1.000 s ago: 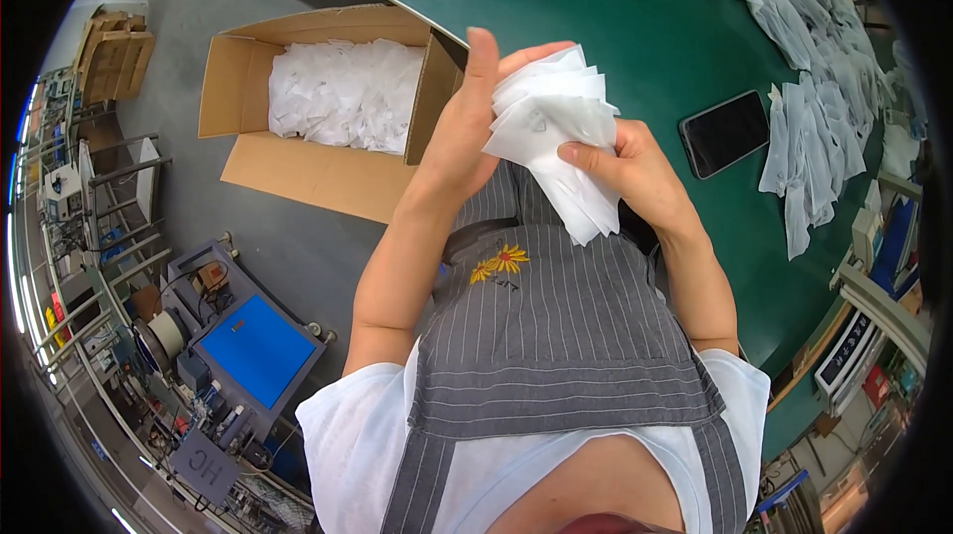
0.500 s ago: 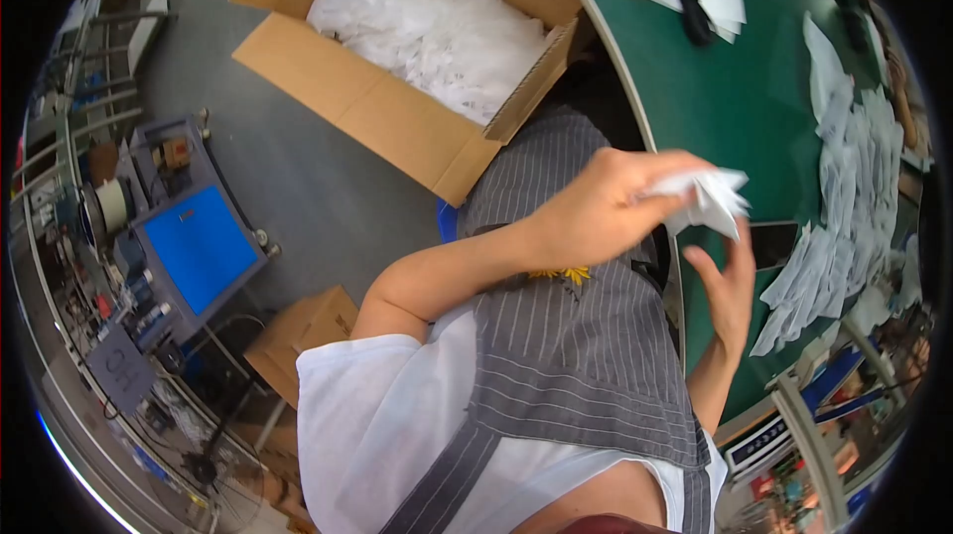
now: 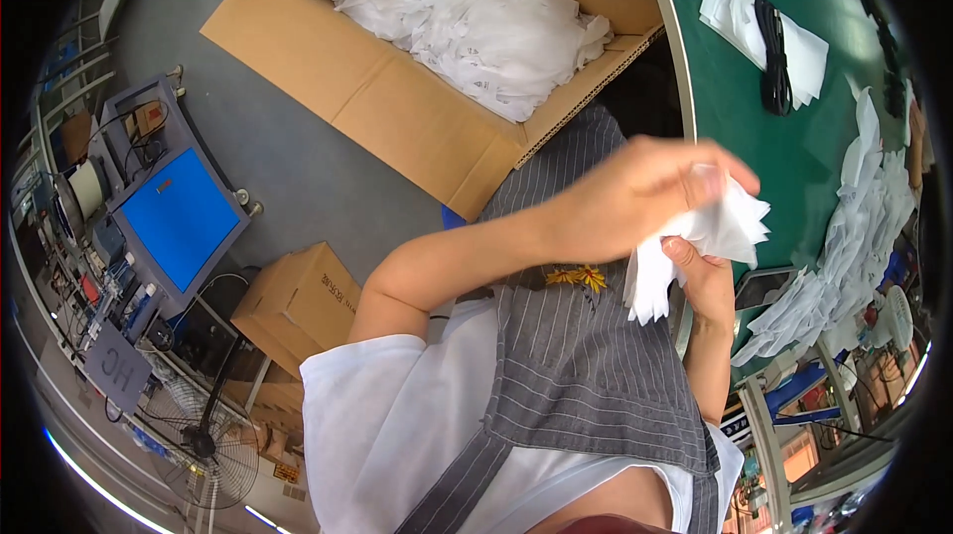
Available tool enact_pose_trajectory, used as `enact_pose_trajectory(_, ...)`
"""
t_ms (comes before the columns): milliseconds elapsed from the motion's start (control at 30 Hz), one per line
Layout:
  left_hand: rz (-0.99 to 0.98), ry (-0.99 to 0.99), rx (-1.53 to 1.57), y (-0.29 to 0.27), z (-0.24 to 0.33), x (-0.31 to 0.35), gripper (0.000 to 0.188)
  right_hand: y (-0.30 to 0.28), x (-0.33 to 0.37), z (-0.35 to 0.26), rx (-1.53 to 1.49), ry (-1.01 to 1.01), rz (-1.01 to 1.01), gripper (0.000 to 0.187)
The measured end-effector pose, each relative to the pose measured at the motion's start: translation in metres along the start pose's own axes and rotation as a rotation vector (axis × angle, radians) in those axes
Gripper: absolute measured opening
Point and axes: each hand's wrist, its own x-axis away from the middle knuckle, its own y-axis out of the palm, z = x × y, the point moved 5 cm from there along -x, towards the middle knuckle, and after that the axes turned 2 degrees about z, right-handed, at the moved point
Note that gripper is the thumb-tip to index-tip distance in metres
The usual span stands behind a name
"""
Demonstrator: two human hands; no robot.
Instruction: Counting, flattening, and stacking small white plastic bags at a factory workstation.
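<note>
Stack of white sheets point(image 3: 721, 226) (ends fanned) | right hand point(image 3: 707, 286): fingers clamped on it | left hand point(image 3: 647, 192): blurred, overlapping it, cannot tell whether fingers grip

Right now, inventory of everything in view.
held sheets: one bunch, white, centre right
open carton: one, brown, upper middle
carton sheets: many, white, inside it
table: one, green, right
stacked sheets: several, white, on table
cable: one, black, across stacked sheets
phone: one, dark, table, partly hidden
spread sheets: many, white, far right
other cartons: several, brown, lower left
cart: one, blue top, left
fan: one, dark, lower left
left clutter: uncounted, mixed
apron: one, striped grey, worn
left hand: one, bare, at held sheets
right hand: one, bare, gripping held sheets
</note>
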Motion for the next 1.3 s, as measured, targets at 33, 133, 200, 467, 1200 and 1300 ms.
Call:
enact_pose_trajectory(33,0.049,0.063,0.037,-0.014,0.009,-0.006,0.033,0.000,-0.003,-0.002,-0.001,0.010,0.007,0.044)
enact_pose_trajectory(133,0.398,0.203,-0.337,-0.114,0.031,-0.030,0.035,-0.005,-0.008,-0.006,-0.148,-0.035,0.069,0.040)
enact_pose_trajectory(200,0.470,-0.151,-1.226,-0.195,-0.015,-0.031,0.031,-0.017,-0.014,-0.007,-0.184,-0.024,0.108,0.040)
enact_pose_trajectory(467,-0.323,-1.046,-1.923,-0.298,-0.163,0.007,0.025,-0.006,-0.015,-0.009,-0.235,-0.015,0.079,0.037)
enact_pose_trajectory(1200,0.598,0.106,-0.900,-0.119,0.045,0.044,0.025,0.003,0.006,-0.011,-0.403,-0.173,-0.094,0.043)
enact_pose_trajectory(1300,0.463,0.255,-0.782,-0.050,0.059,0.045,0.032,0.011,0.006,-0.028,-0.563,-0.283,-0.244,0.056)
